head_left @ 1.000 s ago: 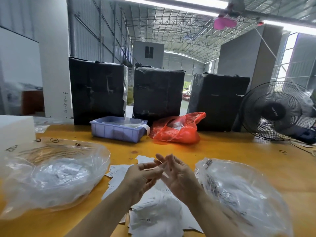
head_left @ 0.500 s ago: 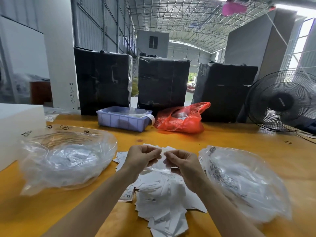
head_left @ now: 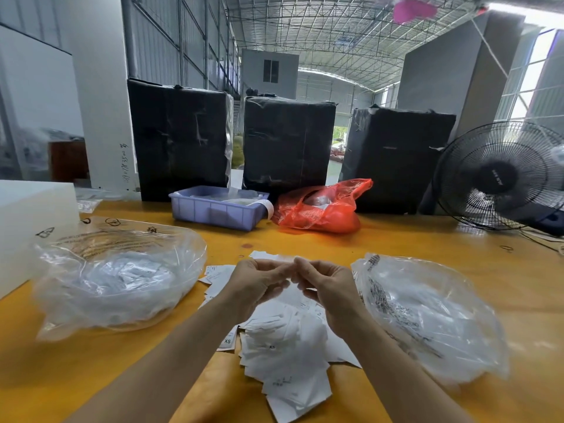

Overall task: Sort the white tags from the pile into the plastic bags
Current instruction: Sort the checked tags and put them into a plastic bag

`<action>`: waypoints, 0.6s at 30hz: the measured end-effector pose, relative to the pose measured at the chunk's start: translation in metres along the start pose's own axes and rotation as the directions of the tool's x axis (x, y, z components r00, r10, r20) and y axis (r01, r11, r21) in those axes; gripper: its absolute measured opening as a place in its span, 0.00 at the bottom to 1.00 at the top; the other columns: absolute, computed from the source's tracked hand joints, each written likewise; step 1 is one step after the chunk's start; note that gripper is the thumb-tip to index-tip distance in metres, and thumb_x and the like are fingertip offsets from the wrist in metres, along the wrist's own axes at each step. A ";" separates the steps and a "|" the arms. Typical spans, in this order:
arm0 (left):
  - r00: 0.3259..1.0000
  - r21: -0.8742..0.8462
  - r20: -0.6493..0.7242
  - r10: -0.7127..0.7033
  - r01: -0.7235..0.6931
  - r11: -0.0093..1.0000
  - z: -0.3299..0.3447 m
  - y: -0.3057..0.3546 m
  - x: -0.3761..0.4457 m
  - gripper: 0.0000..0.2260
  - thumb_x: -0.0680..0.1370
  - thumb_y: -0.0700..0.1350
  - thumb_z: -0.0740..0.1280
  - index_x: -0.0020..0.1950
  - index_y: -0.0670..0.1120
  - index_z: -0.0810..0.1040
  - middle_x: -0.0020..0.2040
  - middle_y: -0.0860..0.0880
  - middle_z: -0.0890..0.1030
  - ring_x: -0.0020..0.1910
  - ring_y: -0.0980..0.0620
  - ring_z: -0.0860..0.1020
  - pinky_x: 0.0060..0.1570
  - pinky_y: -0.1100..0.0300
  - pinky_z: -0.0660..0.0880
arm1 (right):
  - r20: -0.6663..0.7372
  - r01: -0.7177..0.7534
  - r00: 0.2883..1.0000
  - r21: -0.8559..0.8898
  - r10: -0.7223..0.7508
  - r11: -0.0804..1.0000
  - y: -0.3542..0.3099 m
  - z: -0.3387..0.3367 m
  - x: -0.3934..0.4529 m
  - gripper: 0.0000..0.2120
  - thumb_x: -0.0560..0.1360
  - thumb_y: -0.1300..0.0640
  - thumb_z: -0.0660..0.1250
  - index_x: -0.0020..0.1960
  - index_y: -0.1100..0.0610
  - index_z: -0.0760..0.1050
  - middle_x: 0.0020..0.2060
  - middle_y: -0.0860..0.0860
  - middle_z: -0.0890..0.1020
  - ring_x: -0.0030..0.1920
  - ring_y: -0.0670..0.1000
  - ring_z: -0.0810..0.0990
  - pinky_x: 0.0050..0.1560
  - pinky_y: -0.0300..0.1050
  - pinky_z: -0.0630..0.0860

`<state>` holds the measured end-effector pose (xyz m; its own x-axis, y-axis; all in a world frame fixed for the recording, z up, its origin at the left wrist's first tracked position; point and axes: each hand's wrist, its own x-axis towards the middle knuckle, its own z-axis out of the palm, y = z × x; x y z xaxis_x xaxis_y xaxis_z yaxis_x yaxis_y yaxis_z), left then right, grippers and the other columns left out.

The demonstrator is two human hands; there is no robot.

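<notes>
Both hands were observed raised just above the pile of white tags (head_left: 283, 346), which lay on the yellow table (head_left: 381, 239) between two clear plastic bags. The left hand (head_left: 256, 282) and the right hand (head_left: 328, 285) were held together, fingertips meeting over the far part of the pile. The fingers of both were curled inward in a narrow pinch. A pale blur was noted at and just below the point where the fingertips met, and this was judged to be a tag held between the two hands; its print could not be read, and which hand bore the grip could not be told.

The left plastic bag (head_left: 119, 279) was found lying open-mouthed on the table and already held a quantity of white material, taken to be sorted tags. The right plastic bag (head_left: 427, 315) likewise held white pieces with dark print showing through the film. Some sorting was therefore judged to have been done into both bags.

A substantial heap was recorded as unsorted, with tags overlapping loosely and several marked "XS" lying face up at the near left edge. The task was assessed as partly complete, with much of the pile outstanding.

A blue tray (head_left: 213, 209) and a red bag (head_left: 320, 212) were noted at the back of the table, well apart from the work.
</notes>
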<state>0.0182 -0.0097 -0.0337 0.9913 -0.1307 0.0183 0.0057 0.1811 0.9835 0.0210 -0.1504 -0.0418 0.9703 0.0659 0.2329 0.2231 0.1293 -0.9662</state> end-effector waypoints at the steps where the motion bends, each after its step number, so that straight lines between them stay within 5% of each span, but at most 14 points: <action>1: 1.000 -0.020 -0.019 0.006 -0.006 1.000 0.001 0.000 0.001 0.14 0.62 0.47 0.74 0.42 0.40 0.83 0.34 0.46 0.83 0.30 0.56 0.77 0.30 0.68 0.74 | 0.000 0.001 1.000 0.001 -0.001 1.000 0.000 0.000 0.000 0.12 0.72 0.53 0.70 0.33 0.58 0.81 0.27 0.52 0.80 0.30 0.47 0.75 0.33 0.36 0.73; 6: 0.983 -0.115 -0.182 0.005 -0.026 0.993 0.003 -0.001 0.006 0.09 0.60 0.47 0.74 0.36 0.43 0.82 0.31 0.50 0.82 0.28 0.57 0.75 0.29 0.67 0.70 | 0.141 -0.174 0.974 -0.037 0.177 0.984 -0.003 -0.002 -0.001 0.19 0.64 0.41 0.70 0.40 0.58 0.80 0.37 0.54 0.85 0.36 0.50 0.83 0.38 0.39 0.78; 9: 0.973 -0.178 -0.230 0.003 -0.046 0.983 0.000 -0.002 0.010 0.07 0.66 0.44 0.74 0.39 0.42 0.80 0.32 0.50 0.83 0.29 0.56 0.74 0.26 0.68 0.70 | 0.217 -0.239 0.943 -0.085 0.252 0.967 0.000 -0.002 -0.002 0.06 0.69 0.54 0.73 0.40 0.57 0.82 0.39 0.54 0.86 0.39 0.49 0.84 0.40 0.39 0.77; 12: 0.978 -0.219 -0.210 -0.018 -0.028 0.975 -0.004 -0.003 0.011 0.04 0.71 0.39 0.71 0.40 0.41 0.77 0.32 0.47 0.83 0.28 0.56 0.77 0.27 0.67 0.72 | 0.095 -0.255 0.965 0.119 0.245 0.960 -0.001 -0.001 0.000 0.04 0.71 0.65 0.70 0.38 0.59 0.80 0.34 0.54 0.85 0.35 0.49 0.83 0.38 0.38 0.77; 15: 0.990 -0.119 -0.127 -0.066 0.051 0.992 -0.007 -0.001 0.010 0.12 0.69 0.35 0.74 0.49 0.42 0.74 0.33 0.46 0.82 0.29 0.55 0.79 0.30 0.64 0.74 | -0.017 -0.184 0.982 0.113 0.187 0.976 -0.004 -0.006 0.004 0.06 0.73 0.66 0.68 0.39 0.58 0.77 0.30 0.53 0.82 0.33 0.48 0.79 0.36 0.37 0.75; 18: 0.999 0.161 -0.023 -0.034 0.038 0.986 -0.011 0.001 0.008 0.26 0.62 0.44 0.78 0.57 0.48 0.72 0.44 0.48 0.84 0.41 0.53 0.83 0.38 0.61 0.75 | 0.016 -0.064 0.998 -0.199 0.069 0.978 -0.005 -0.012 0.003 0.06 0.75 0.65 0.67 0.41 0.57 0.77 0.32 0.51 0.79 0.33 0.46 0.76 0.36 0.36 0.73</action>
<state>0.0271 -0.0001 -0.0341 0.9932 -0.1146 -0.0197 0.0218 0.0172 0.9996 0.0241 -0.1626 -0.0373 0.9817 0.0904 0.1678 0.1747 -0.0748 -0.9818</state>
